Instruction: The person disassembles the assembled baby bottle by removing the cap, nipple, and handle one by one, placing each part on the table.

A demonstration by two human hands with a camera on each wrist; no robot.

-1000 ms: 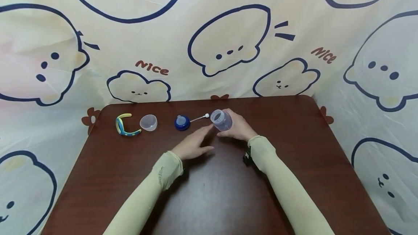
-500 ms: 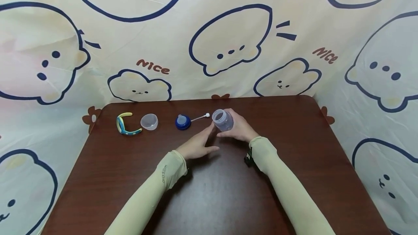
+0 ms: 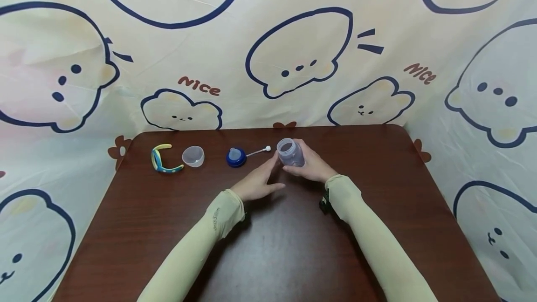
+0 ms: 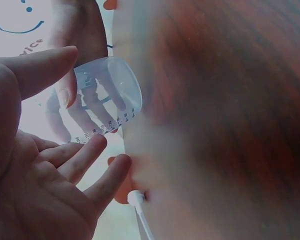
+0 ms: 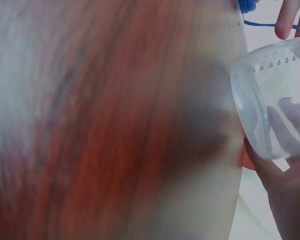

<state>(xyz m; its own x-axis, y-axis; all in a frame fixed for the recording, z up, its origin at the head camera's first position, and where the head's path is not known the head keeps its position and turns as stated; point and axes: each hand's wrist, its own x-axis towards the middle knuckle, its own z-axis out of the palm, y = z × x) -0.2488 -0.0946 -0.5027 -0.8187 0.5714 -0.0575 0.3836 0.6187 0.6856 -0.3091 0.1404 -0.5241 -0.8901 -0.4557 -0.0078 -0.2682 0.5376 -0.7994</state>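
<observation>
1. The right hand (image 3: 312,166) grips a clear plastic bottle (image 3: 290,152), fingers curled round its body; through the bottle wall the left wrist view shows those fingers pressed against the far side.
2. The bottle is held just above the brown table (image 3: 293,246), near the middle of the far half, tilted with its open mouth turned up and away from the person. Raised graduation marks run down its side (legible as marks only, not as figures).
3. The left hand (image 3: 257,183) is spread wide, fingers straight and holding nothing. Its fingertips (image 4: 97,142) sit just beside the bottle's lower wall; whether they actually touch it cannot be told from any view.
4. A blue cap with a pale teat (image 3: 236,157) lies on the table just left of the left hand's fingertips.
5. A thin white straw with a small round end (image 3: 259,151) lies between the cap and the bottle, its round end near the bottle.
6. A clear round cover (image 3: 193,156) lies further left, apart from the cap.
7. A curved yellow and blue handle piece (image 3: 164,159) lies just beside the cover, nearest the table's left edge.
8. A cream cloth printed with blue-outlined cartoon figures (image 3: 293,59) hangs behind and beside the table.
</observation>
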